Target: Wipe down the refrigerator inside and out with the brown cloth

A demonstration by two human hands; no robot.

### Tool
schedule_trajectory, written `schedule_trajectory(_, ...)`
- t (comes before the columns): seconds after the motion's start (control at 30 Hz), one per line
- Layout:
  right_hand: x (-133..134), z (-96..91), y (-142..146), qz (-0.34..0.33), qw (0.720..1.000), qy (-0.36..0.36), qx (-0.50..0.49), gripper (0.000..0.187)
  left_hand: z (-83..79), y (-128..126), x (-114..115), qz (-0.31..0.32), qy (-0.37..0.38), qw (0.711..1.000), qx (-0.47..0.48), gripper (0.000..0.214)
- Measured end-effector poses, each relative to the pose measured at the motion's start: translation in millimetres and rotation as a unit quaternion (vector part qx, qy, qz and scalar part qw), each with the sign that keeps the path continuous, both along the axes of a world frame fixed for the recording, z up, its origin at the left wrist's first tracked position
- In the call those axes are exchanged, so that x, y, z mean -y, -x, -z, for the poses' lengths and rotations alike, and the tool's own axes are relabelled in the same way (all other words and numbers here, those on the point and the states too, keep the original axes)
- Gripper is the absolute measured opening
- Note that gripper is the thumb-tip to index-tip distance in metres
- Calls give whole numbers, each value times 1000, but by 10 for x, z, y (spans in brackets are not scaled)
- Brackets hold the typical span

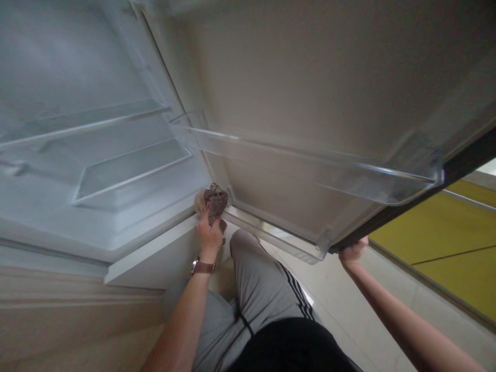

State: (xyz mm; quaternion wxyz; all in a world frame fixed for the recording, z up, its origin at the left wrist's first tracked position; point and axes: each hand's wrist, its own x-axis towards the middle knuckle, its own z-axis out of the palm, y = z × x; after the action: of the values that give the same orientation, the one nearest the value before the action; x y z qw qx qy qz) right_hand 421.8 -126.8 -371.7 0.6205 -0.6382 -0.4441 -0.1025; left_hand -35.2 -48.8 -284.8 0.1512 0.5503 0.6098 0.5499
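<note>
My left hand [210, 232] is closed on a bunched brown cleaning cloth [217, 202]. The cloth presses into the corner at the hinge side, where the fridge body [151, 248] meets the open fridge door [294, 93]. On that wrist is a watch with a brown strap [203, 267]. At the far lower corner of the door, my right hand [353, 251] grips the dark door edge [372, 222]; its fingertips are partly hidden behind the door. A clear door shelf [310, 163] crosses the inner face, and a lower door shelf [279, 239] runs along the bottom.
Inside the fridge are glass shelves [132, 165] on the left. Yellow cabinet fronts [445, 243] stand behind the door on the right. My knee in grey trousers [256, 274] is beneath the door, above the pale tiled floor [341, 310].
</note>
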Motion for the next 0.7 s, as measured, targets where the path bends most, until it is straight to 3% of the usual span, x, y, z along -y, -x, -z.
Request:
schedule_trajectory(0.13, 2, -41, 30, -2, 1000, -9, -8, 33, -285, 50, 11, 67, -18, 973, -220, 45)
schedule_trajectory(0.27, 10, -72, 69, -15, 999, -24, -20, 31, -435, -162, 121, 115, -13, 945, -307, 42)
schedule_trajectory(0.47, -10, -71, 69, -18, 999, -31, -31, 36, -436, -1083, 788, 306, -68, 894, -321, 42)
schedule_trajectory(0.57, -14, -71, 53, -24, 999, -27, -27, 35, -405, -1562, 1140, 369, -104, 875, -297, 43)
schedule_trajectory(0.7, -6, -94, 65, -37, 999, -16, -22, 32, -330, -1847, 1337, 423, -114, 868, -233, 55)
